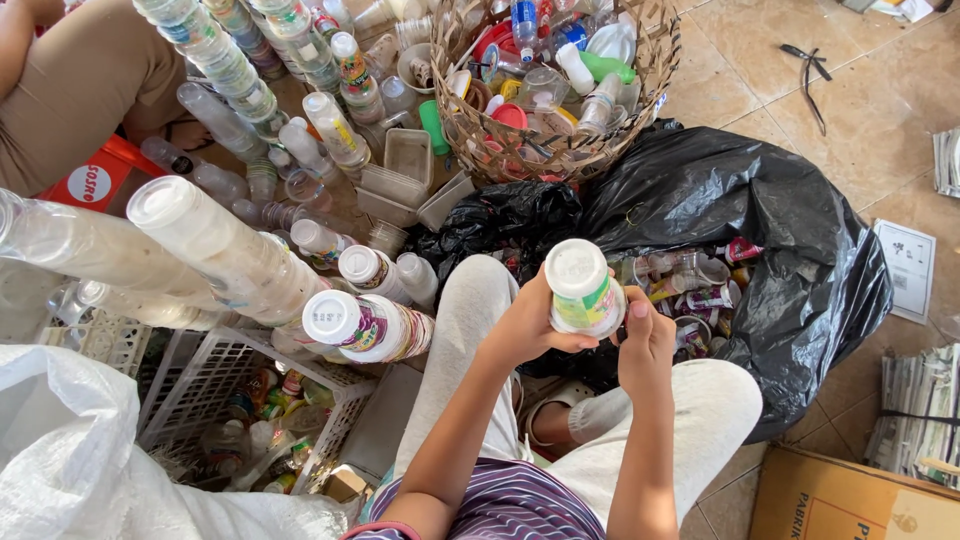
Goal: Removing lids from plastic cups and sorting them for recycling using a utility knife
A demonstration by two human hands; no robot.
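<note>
A tan tiled floor [760,50] fills the upper right of the frame, crowded with a woven basket [650,60] of plastic scraps at top centre, a black rubbish bag [800,250] at right, and long stacks of nested cups [230,255] at left above a white crate [200,380]. At centre, the left hand [525,325] and right hand [648,340] both grip a small white plastic cup [583,290] with a green-yellow label, held over the lap.
</note>
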